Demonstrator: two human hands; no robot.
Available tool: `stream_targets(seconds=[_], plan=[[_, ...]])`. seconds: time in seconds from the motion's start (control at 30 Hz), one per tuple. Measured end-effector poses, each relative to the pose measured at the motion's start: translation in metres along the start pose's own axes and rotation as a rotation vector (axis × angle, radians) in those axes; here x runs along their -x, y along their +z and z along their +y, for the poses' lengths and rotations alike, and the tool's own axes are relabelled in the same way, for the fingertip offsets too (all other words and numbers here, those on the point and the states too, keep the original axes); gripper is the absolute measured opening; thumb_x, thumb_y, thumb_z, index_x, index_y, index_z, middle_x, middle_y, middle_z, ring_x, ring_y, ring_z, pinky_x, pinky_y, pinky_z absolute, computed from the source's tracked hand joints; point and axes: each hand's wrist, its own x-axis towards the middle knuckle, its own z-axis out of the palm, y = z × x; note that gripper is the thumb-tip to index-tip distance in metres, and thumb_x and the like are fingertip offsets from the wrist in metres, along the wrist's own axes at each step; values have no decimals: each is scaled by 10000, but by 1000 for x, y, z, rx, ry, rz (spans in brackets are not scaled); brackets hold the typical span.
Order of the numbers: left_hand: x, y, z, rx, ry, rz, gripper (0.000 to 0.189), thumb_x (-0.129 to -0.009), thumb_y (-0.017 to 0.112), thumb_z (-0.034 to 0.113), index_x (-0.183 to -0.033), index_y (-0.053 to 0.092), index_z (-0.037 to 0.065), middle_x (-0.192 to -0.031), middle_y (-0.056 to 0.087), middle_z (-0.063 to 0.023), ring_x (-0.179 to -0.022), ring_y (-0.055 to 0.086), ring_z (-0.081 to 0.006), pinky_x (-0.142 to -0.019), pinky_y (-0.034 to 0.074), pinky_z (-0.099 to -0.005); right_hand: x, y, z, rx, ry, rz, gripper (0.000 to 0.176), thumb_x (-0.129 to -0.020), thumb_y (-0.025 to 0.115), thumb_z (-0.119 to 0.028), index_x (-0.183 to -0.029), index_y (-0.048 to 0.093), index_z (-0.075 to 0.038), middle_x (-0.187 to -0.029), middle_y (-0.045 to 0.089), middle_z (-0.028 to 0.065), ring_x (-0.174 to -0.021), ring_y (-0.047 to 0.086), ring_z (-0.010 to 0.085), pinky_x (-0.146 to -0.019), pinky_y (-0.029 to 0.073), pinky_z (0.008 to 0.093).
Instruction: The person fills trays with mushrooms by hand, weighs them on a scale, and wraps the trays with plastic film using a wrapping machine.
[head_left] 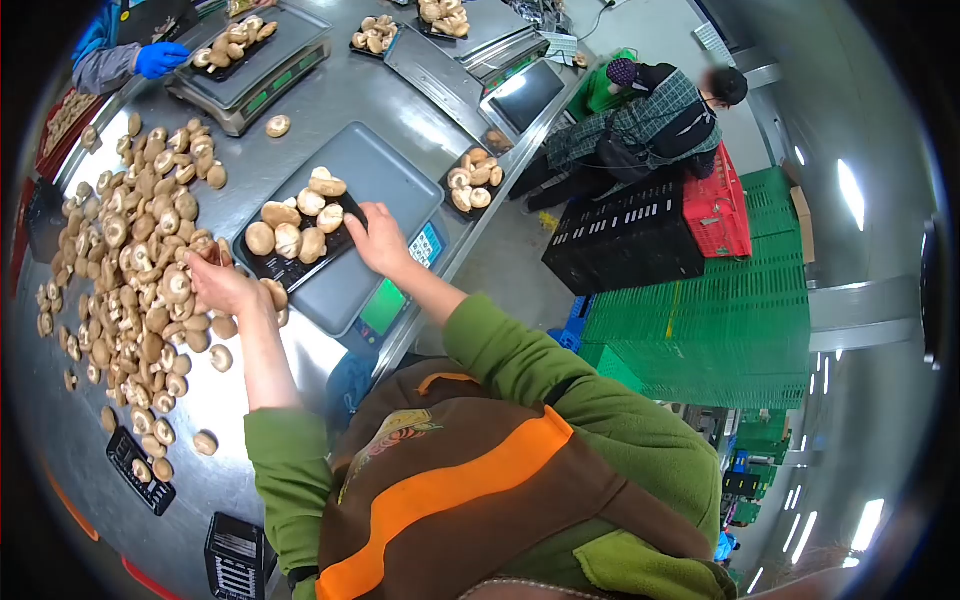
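My right hand [380, 240] is at the right edge of a black tray [292, 272], its fingers closed on the rim. Several brown mushrooms [312, 243] lie in that tray, which rests partly on the grey weighing plate [400, 180] of a scale. To the left, my left hand [222, 284] is at the right side of a large mushroom pile [130, 290], fingers curled around a mushroom [176, 285]. The scale's green display [383, 306] faces me, below the plate.
Empty black trays [236, 560] are stacked at the table's near edge. Another tray of mushrooms [474, 181] sits right of the scale. A co-worker's blue-gloved hand [162, 60] is beside a second scale [250, 70]. Another person [640, 125] bends near black and red crates [630, 235].
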Motion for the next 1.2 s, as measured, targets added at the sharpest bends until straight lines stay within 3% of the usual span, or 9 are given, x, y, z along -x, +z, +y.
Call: stream_targets(seconds=[0.07,0.17,0.37,0.5,0.63,0.87,1.03,1.13,1.2], plan=[[2,-1,5,16,-11,-53,414,-932,493,360,-897,591,-41,-857,598,-100,-774,566,-165,-687,450,-262,-6,-28,8,215,-140,-112,345,-856,599,-277,-1087,596,-21,-999,598,167,-781,621,332,-762,501,378],[-2,-18,16,-11,41,-94,414,-928,525,370,-922,587,-39,-851,602,-96,-759,560,-160,-675,445,-264,-22,-71,25,18,-1,-265,292,-824,624,-239,-1022,637,-24,-1016,590,183,-773,636,299,-763,508,380],[-13,-83,21,-24,166,-31,299,-924,570,311,-896,585,13,-845,607,-64,-747,559,-129,-661,449,-262,-45,-124,70,19,20,-272,230,-829,627,-200,-970,659,-21,-934,636,156,-743,652,247,-705,514,335],[3,-111,22,-216,179,-51,282,-925,576,301,-970,588,23,-926,610,-59,-844,585,-140,-726,457,-256,-62,-127,76,-2,48,-309,225,-831,622,-207,-954,658,-21,-932,635,154,-747,650,253,-703,512,342],[26,-118,14,-301,207,-68,292,-918,595,274,-1055,567,18,-1012,598,-63,-882,573,-134,-752,459,-263,-81,-112,70,-26,-101,-344,209,-832,618,-207,-923,656,-22,-919,634,152,-759,648,270,-714,506,355],[56,-96,11,-564,387,-369,537,-801,734,139,-1266,487,37,-1151,545,-78,-998,533,-158,-829,454,-287,-103,-103,51,-98,-155,-377,203,-828,618,-209,-932,668,-43,-926,641,141,-785,647,278,-732,504,362],[71,-72,23,-821,537,-506,600,-755,761,150,-1287,492,81,-1186,536,-125,-1092,526,-234,-886,453,-349,-109,-97,43,-101,-133,-370,202,-828,617,-204,-941,674,-46,-918,643,146,-802,647,279,-745,507,367],[62,-76,18,-1125,764,-677,469,-740,758,124,-1171,581,70,-1155,568,-124,-1067,542,-272,-896,454,-380,-110,-95,39,-111,-131,-386,229,-835,612,-206,-967,667,-26,-917,639,155,-784,646,264,-741,508,354],[67,-75,17,-1078,714,-661,440,-744,754,115,-1150,591,64,-1141,578,-121,-1061,545,-267,-889,458,-376,-110,-95,37,-118,-152,-391,255,-844,607,-208,-993,660,-7,-918,634,163,-763,646,248,-733,509,341]])
